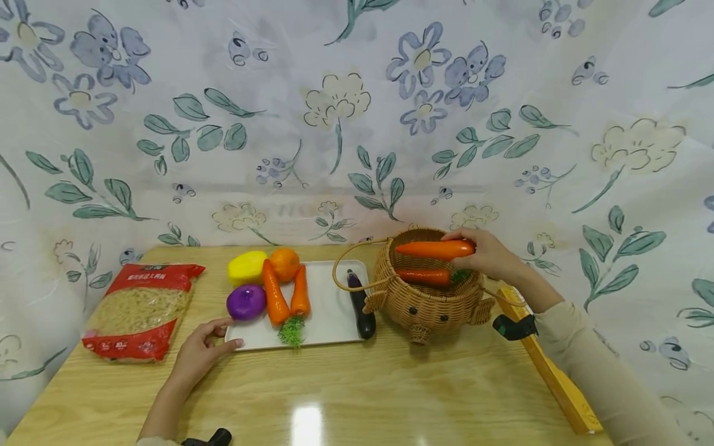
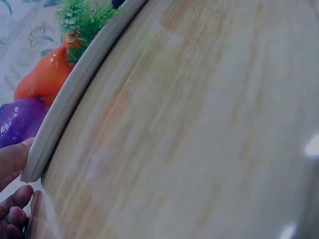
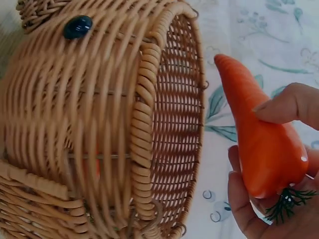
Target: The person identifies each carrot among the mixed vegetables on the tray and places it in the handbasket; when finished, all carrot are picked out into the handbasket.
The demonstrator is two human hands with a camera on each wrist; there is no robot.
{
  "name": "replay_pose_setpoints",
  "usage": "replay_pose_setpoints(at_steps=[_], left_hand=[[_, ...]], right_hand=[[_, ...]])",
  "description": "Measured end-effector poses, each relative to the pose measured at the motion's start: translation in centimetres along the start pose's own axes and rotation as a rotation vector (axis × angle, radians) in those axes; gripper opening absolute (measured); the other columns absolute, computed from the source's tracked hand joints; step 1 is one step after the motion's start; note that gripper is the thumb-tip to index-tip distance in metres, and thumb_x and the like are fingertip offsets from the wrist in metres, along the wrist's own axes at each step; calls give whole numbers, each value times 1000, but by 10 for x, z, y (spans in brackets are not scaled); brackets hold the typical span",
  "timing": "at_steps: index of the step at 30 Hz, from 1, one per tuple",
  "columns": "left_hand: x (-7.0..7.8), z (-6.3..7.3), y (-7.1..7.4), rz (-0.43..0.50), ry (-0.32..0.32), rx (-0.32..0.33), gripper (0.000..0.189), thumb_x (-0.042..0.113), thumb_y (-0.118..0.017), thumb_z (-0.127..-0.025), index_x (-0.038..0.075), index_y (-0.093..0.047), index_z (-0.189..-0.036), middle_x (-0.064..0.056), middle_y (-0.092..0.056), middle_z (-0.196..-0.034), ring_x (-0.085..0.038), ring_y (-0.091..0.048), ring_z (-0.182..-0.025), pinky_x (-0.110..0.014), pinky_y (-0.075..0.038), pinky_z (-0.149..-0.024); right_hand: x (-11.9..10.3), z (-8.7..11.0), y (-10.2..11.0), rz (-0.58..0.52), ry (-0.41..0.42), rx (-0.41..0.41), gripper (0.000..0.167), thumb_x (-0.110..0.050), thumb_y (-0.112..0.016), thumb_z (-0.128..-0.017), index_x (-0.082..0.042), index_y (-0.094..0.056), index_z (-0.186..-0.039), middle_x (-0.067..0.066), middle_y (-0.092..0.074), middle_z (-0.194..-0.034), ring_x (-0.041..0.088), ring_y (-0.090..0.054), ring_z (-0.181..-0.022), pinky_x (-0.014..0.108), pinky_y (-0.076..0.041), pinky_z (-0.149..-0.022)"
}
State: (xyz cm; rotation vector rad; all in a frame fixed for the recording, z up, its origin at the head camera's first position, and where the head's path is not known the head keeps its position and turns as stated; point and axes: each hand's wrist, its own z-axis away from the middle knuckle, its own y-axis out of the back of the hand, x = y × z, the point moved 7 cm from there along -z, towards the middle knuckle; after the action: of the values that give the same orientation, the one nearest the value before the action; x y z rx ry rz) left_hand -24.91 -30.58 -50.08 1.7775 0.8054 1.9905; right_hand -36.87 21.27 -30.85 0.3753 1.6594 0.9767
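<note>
An orange toy carrot [image 1: 436, 249] with green leaves is pinched in my right hand [image 1: 486, 253], thumb on one side and fingers on the other. It is over the mouth of a wicker basket [image 1: 429, 306] with an animal face; in the right wrist view the carrot [image 3: 261, 132] is beside the rim. Another carrot [image 1: 424, 277] lies inside the basket. My left hand [image 1: 202, 350] grips the front left corner of a white tray [image 1: 329, 303], thumb at the rim [image 2: 70, 99]. On the tray are two carrots [image 1: 276, 294], an eggplant [image 1: 361, 306], and purple [image 1: 246, 302], yellow [image 1: 247, 267] and orange [image 1: 284, 264] rounded pieces.
A red bag of pasta [image 1: 142, 310] lies on the wooden table [image 1: 362, 396] at the left. A yellow bar-shaped object [image 1: 558, 371] stretches along the right edge. Behind the table hangs a flowered cloth [image 1: 290, 173]. The basket's looped handle [image 1: 336, 266] leans over the tray's right side.
</note>
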Motion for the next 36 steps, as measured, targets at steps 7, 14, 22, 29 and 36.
replay_pose_setpoints(at_steps=[7, 14, 22, 29, 36], left_hand=[[2, -5, -1, 3, -9, 0, 61, 37, -79, -84, 7, -60, -133, -10, -53, -111, -12, -39, -73, -27, -33, -65], [0, -1, 1, -13, 18, -2, 63, 39, -80, -83, 7, -60, -133, -9, -53, -108, -12, -40, -77, -27, -33, -68], [-2, 1, 3, 1, 12, 8, 62, 36, -81, -83, 7, -60, -133, -7, -53, -103, -11, -40, -75, -27, -33, -66], [-1, 0, 2, 14, 6, -4, 61, 35, -80, -83, 6, -60, -133, -8, -53, -103, -11, -40, -72, -28, -32, -65], [-1, -2, -1, 22, 18, -9, 62, 35, -81, -82, 6, -61, -133, -8, -53, -103, -11, -41, -71, -28, -32, -65]], right_hand=[[-3, -15, 3, 29, 19, -48, 43, -3, -68, -84, -5, -62, -127, 22, -56, -119, 30, -50, -91, 35, -44, -70], [4, -30, -1, 72, 14, -104, 42, -6, -68, -85, -6, -62, -126, 18, -55, -117, 28, -48, -90, 35, -43, -71], [16, -45, -6, 66, 5, -153, 41, -5, -69, -84, -3, -63, -124, 17, -56, -107, 26, -48, -84, 35, -42, -69], [22, -57, -9, 77, -29, -179, 45, -7, -69, -82, -2, -63, -127, 19, -59, -116, 27, -50, -89, 35, -42, -75], [27, -66, -16, 35, -37, -188, 44, -7, -68, -82, 2, -63, -125, 21, -58, -117, 24, -50, -86, 32, -44, -73]])
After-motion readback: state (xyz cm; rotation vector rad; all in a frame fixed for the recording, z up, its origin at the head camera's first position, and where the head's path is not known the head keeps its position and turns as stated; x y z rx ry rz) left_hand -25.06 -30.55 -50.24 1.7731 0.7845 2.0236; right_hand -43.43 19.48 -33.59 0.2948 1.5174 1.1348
